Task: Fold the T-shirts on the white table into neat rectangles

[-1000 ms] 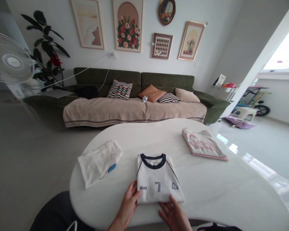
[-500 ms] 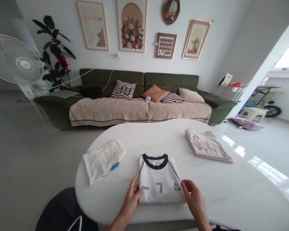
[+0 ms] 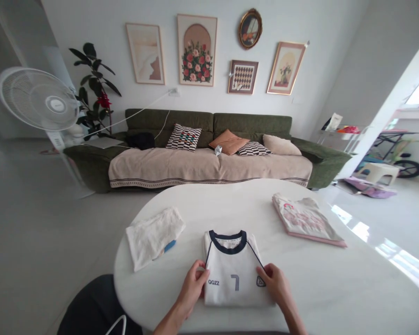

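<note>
A folded white jersey (image 3: 234, 267) with a navy collar and a number 7 lies on the white table (image 3: 328, 284) near its front edge. My left hand (image 3: 192, 289) grips the jersey's left edge, fingers curled over the fabric. My right hand (image 3: 275, 284) holds the right edge the same way, fingers over the small logo. Both hands pinch the sides of the folded jersey.
A folded white garment (image 3: 154, 236) with a blue bit under it lies left of the jersey. A folded pink-printed shirt (image 3: 305, 220) lies at the right. Behind the table are a green sofa (image 3: 209, 149), a standing fan (image 3: 38, 100) and a plant. A dark chair (image 3: 91, 311) stands at bottom left.
My right hand moved from the jersey's bottom edge up to its right side and closed on it. The left hand stayed on the left edge. The view shifted slightly.
</note>
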{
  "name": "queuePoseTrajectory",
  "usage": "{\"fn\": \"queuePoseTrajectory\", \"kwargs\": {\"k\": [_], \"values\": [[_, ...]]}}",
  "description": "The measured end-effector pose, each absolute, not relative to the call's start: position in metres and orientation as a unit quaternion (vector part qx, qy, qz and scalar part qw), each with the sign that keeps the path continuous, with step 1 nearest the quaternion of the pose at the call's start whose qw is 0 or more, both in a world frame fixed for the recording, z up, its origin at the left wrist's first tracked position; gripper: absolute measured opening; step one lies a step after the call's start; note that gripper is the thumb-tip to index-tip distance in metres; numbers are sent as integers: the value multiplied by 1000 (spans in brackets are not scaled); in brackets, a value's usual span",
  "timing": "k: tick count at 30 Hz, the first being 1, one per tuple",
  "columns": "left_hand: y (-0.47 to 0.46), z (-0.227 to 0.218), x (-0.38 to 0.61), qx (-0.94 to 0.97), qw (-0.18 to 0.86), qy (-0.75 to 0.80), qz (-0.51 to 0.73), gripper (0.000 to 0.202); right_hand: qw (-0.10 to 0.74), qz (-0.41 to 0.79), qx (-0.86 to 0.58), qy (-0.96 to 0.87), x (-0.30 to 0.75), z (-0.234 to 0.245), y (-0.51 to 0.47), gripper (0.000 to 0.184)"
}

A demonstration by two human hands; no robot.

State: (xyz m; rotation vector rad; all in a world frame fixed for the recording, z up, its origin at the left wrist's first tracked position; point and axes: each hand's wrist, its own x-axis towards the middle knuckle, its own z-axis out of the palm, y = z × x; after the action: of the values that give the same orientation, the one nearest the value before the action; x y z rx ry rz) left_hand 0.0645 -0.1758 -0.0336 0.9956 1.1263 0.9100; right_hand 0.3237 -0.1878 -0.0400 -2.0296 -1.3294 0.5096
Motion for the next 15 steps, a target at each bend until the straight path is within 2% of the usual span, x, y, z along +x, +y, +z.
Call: {"fn": "queuePoseTrajectory", "kwargs": {"k": [8, 13, 15], "values": [[-177, -39, 65, 463, 578, 514, 432, 50, 282, 177, -811, -481, 307, -37, -195, 28], [-162, -28, 70, 461, 590, 532, 396, 35, 263, 187, -813, -485, 302, -30, -188, 21], [-154, -23, 73, 462, 591, 537, 387, 32, 282, 194, -803, -488, 306, -30, -183, 19]]}}
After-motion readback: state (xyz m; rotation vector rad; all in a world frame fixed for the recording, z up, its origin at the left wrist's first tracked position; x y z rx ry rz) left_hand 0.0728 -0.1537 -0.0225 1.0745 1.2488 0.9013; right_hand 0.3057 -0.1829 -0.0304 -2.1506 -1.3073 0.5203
